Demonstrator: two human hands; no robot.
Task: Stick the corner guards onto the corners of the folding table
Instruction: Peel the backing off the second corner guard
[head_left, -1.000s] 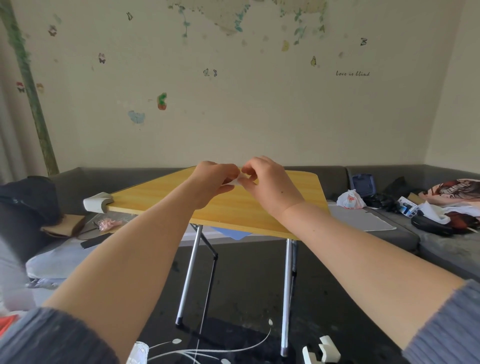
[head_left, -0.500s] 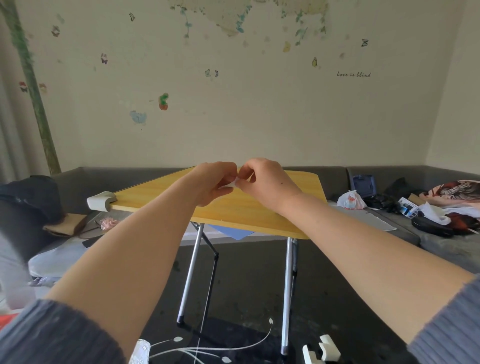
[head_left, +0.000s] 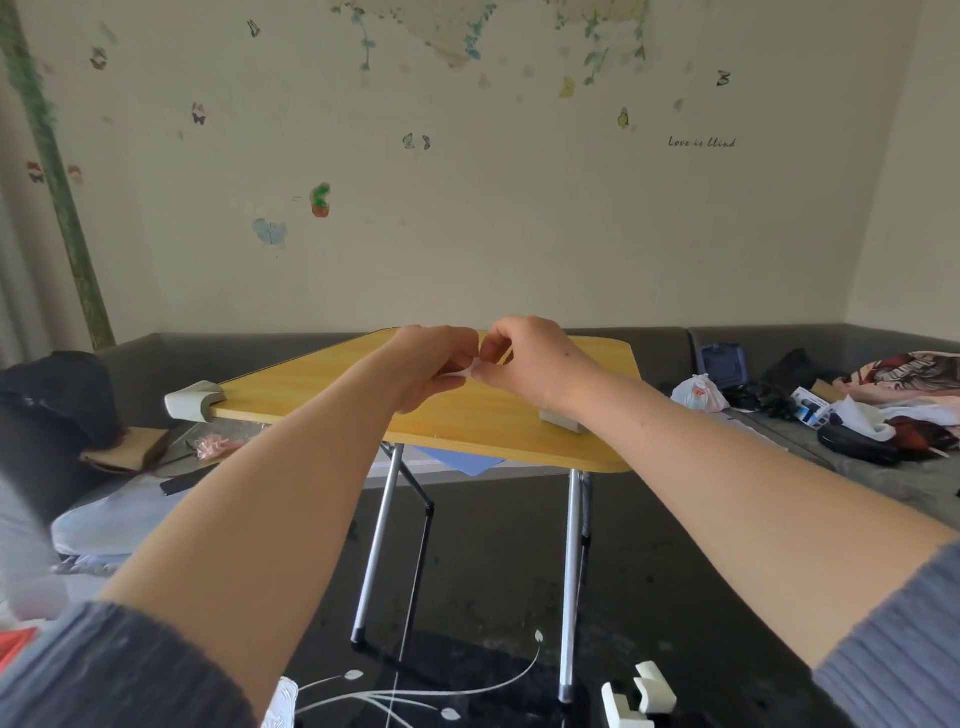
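A: Since a second ago, both hands have stayed up over the folding table (head_left: 363, 387), but a grey block (head_left: 561, 419) now shows on the tabletop under the right wrist, where the arm covered that spot before.

B: What are the hands doing?

A: Left hand (head_left: 434, 364) and right hand (head_left: 524, 361) meet fingertip to fingertip above the middle of the yellow top. Both have curled fingers pinching a small white piece (head_left: 471, 372) between them. It is too small to tell what it is.

B: Is any guard on the table?

A: One pale corner guard (head_left: 193, 401) wraps the near left corner, touching the edge on both sides. The near right corner of the top is bare wood. The far corners are partly hidden by the hands or too distant to judge.

B: And the spare ones?

A: Two loose white guards (head_left: 636, 696) lie on the dark floor near the bottom of the view, just right of the table's right leg (head_left: 571, 582). They sit close together; whether they touch I cannot tell.

B: Anything else around?

A: A grey sofa (head_left: 779, 348) runs along the wall behind the table, with a white plastic bag (head_left: 696, 392) and a heap of clothes and boxes at its right end. A dark bundle (head_left: 52, 395) sits at the left. Butterfly stickers dot the wall (head_left: 467, 234).
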